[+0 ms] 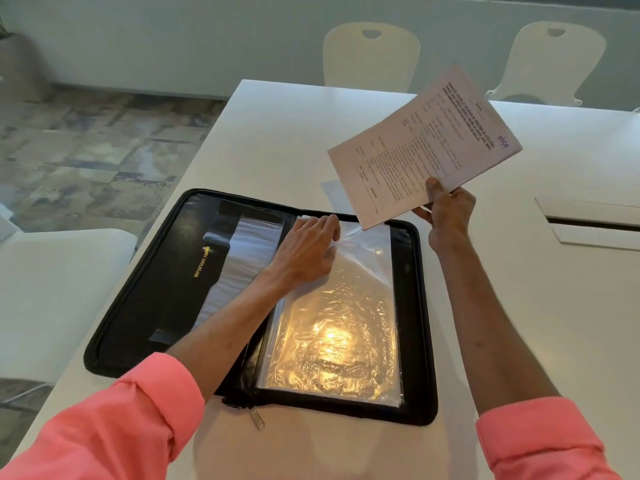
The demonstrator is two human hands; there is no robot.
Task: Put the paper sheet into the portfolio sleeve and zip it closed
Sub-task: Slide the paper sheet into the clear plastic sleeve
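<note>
Right hand pinches the light, floppy paper by one edge; left hand pinches open the slippery sleeve.

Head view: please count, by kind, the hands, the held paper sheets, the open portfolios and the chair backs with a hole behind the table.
Hands: 2, left hand and right hand
Held paper sheet: 1
Open portfolio: 1
Chair backs: 2
Total: 6

White table, hatch at its right, two pale chairs beyond, patterned floor.
</note>
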